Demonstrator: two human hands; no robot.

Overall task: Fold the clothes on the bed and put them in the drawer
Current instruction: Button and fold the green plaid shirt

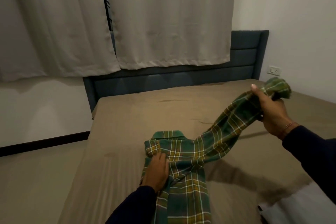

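One left hand (156,170) is lying flat, fingers straight, pressing one green plaid shirt (183,174) at six o'clock on the bed (127,123). At three o'clock, one right hand (272,112) is gripping its single raised sleeve (234,123). Two curtains (163,20) are hanging at twelve.

Grey curtains (163,23), white wall (291,5), blue padded headboard (245,56), wall socket (274,71), dim light

Green and yellow plaid shirt (183,165), long-sleeved, lying on the tan bed (127,118) with collar toward the headboard. Body narrowed, left side already folded inward. Right sleeve (234,123) raised off the sheet, stretched up and rightward, cuff bunched at its far end. Lower part running out of view.
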